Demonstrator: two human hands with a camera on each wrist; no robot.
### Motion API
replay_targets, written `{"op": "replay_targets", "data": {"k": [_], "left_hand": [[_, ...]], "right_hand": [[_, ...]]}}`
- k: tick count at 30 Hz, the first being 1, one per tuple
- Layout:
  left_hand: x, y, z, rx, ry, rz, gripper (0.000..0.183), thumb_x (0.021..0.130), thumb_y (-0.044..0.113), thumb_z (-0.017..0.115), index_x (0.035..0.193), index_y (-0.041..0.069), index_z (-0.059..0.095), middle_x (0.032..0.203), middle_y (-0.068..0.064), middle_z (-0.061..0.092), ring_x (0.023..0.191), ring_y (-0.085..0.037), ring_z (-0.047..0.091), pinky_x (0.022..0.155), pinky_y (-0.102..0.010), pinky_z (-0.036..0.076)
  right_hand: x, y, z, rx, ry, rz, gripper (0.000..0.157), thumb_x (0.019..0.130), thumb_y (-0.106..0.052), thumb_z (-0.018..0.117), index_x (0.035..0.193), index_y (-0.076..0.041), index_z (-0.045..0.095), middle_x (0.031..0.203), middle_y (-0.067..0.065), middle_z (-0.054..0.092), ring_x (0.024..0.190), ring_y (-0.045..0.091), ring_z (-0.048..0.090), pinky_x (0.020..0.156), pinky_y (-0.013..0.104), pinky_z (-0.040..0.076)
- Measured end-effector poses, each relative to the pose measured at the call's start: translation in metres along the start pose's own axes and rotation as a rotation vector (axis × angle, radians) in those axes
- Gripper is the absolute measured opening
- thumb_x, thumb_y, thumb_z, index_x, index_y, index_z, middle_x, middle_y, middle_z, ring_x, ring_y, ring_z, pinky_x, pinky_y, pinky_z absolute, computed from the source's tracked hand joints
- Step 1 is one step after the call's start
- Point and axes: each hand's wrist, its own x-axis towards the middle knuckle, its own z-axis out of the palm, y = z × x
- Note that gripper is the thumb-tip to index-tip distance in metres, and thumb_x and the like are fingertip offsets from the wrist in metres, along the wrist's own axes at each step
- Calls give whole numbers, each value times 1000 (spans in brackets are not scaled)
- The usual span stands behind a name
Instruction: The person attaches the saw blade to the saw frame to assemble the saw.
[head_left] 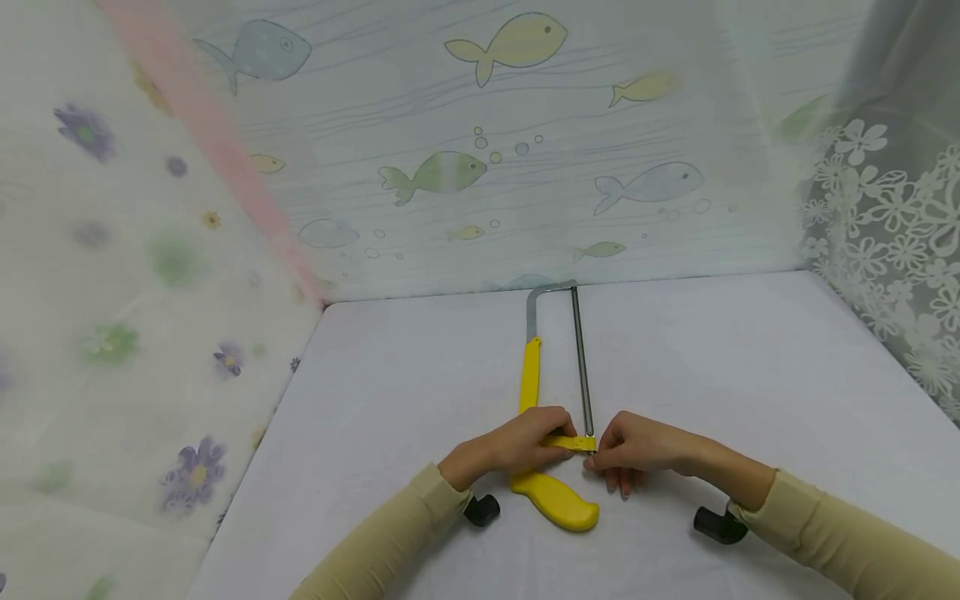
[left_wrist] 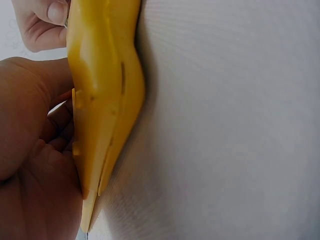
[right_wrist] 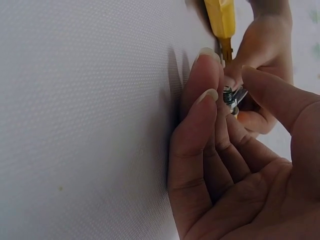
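Observation:
A hacksaw (head_left: 531, 375) with a yellow handle (head_left: 564, 504) and a grey metal bow lies on the white table, its blade side to the right. My left hand (head_left: 525, 442) grips the yellow frame just above the handle, fingers by the short yellow arm (head_left: 567, 443); the left wrist view shows the handle (left_wrist: 100, 75) close up beside the palm. At the near end of the blade (head_left: 582, 367), my right hand (head_left: 637, 446) pinches the small metal wing nut (right_wrist: 240, 95) on a threaded bolt (right_wrist: 228, 96). Its other fingers (right_wrist: 192, 150) curl beside the tabletop.
White cloth covers the table (head_left: 405, 358). A fish-patterned curtain (head_left: 450, 125) hangs along the back edge, with a flowered sheet (head_left: 112, 333) on the left and lace (head_left: 900, 217) on the right. Black devices (head_left: 718, 525) are worn at both wrists.

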Motion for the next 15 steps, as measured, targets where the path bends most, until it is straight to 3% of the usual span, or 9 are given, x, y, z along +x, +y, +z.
{"op": "replay_targets", "data": {"k": [15], "left_hand": [[0, 0, 0, 12, -2, -6, 16, 92, 25, 61, 105, 18, 55, 98, 13, 54, 87, -1, 50, 81, -12, 41]], "right_hand": [[-2, -2, -1, -17, 4, 8, 33, 87, -31, 66, 73, -2, 68, 65, 16, 65, 50, 21, 61, 44, 25, 43]]}}
